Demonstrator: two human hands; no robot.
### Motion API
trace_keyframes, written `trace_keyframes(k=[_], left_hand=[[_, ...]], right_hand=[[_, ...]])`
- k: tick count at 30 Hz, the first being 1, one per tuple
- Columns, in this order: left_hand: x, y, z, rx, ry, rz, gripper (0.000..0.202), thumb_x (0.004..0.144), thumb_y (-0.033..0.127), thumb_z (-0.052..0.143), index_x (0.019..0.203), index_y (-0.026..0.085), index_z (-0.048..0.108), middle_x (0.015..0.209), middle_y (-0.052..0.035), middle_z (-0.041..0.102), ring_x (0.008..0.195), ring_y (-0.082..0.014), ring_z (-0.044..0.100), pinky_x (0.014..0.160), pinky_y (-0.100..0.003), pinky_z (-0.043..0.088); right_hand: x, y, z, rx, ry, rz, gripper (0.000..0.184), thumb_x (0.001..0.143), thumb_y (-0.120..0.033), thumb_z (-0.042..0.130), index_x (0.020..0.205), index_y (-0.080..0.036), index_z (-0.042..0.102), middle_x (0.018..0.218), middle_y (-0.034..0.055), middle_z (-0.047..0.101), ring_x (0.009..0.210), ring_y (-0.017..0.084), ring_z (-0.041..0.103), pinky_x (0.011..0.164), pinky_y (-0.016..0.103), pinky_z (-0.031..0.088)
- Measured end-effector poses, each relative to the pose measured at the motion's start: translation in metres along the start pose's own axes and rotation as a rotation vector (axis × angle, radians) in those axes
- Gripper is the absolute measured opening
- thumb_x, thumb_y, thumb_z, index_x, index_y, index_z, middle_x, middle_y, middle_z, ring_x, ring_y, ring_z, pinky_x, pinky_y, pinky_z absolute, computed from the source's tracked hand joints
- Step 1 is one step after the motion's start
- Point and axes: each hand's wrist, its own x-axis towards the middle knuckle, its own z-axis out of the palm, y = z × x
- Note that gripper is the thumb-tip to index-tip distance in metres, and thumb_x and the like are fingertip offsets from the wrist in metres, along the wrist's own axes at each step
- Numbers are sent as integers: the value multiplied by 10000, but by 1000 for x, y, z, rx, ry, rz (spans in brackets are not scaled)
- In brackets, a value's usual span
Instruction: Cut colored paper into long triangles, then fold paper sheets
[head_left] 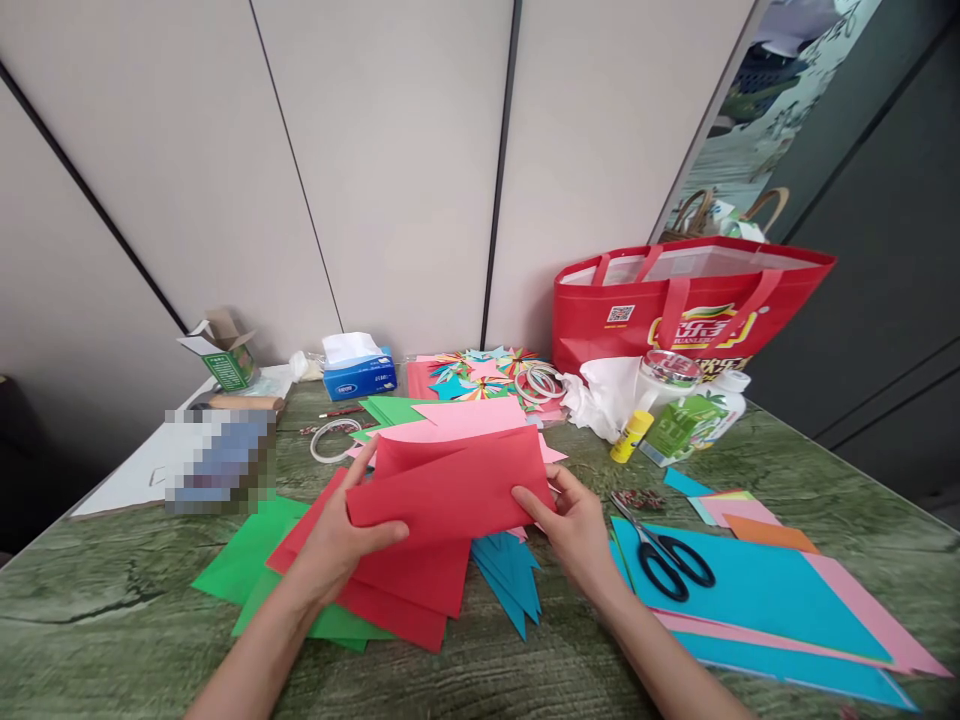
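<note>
Between my two hands is a sheet of red paper (457, 490), bent over on itself and lifted above the table. My left hand (349, 525) pinches its left end, thumb along the front. At the right end my right hand (566, 510) grips it, thumb in front and fingers behind. Beneath lie more red sheets (409, 610), fanned over green sheets (259, 555). Pointed blue paper pieces (514, 580) stick out below the held sheet. Behind it are pink paper (472, 415) and green paper pieces (390, 410), partly hidden.
Black-handled scissors (667, 560) rest on blue sheets (765, 590) at right. A glue stick (631, 437), a green carton (675, 430) and a red bag (607, 320) stand behind. Tape rolls (334, 440), a tissue box (360, 377) and paper stars (484, 372) lie further back.
</note>
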Motion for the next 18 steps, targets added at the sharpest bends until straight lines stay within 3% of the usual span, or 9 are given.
trace_keyframes(k=[3, 5, 7, 9, 13, 18], left_hand=[[3, 0, 4, -4, 115, 0, 885, 551, 205, 773, 1310, 280, 324, 1152, -82, 601, 818, -210, 649, 678, -296, 529], [4, -2, 2, -21, 105, -21, 672, 585, 211, 751, 1192, 234, 464, 1079, -73, 645, 762, -186, 656, 684, -295, 529], [5, -5, 0, -8, 62, -45, 464, 614, 229, 732, 1040, 189, 553, 959, -66, 691, 723, -183, 659, 677, -304, 530], [6, -8, -3, 27, 48, -53, 359, 625, 251, 723, 943, 173, 577, 866, -57, 710, 711, -193, 660, 663, -315, 531], [6, -11, -4, 94, 73, -45, 345, 619, 292, 723, 911, 179, 576, 843, -49, 710, 683, -194, 655, 620, -311, 529], [3, -11, 0, 180, 85, 24, 399, 625, 320, 711, 974, 210, 553, 926, -51, 682, 727, -202, 646, 586, -287, 523]], right_hand=[[1, -3, 1, 89, -85, 1, 444, 659, -280, 709, 1030, -227, 470, 946, 51, 674, 827, 217, 639, 707, 351, 525], [1, -6, 1, 136, -135, 25, 647, 657, -245, 711, 1185, -264, 337, 961, 49, 674, 822, 218, 649, 691, 358, 531], [1, -10, 1, 149, -168, 33, 729, 660, -225, 706, 1245, -276, 273, 978, 51, 668, 835, 216, 647, 695, 348, 530], [1, -12, 0, 124, -185, 24, 646, 655, -222, 708, 1194, -264, 354, 986, 48, 663, 848, 213, 640, 700, 326, 526], [1, -11, -3, 110, -140, 64, 382, 663, -261, 706, 978, -240, 493, 899, 28, 686, 779, 205, 647, 648, 299, 526], [2, -6, -5, 190, -94, 179, 431, 658, -273, 716, 1009, -261, 465, 733, -8, 704, 588, 174, 647, 530, 276, 517]])
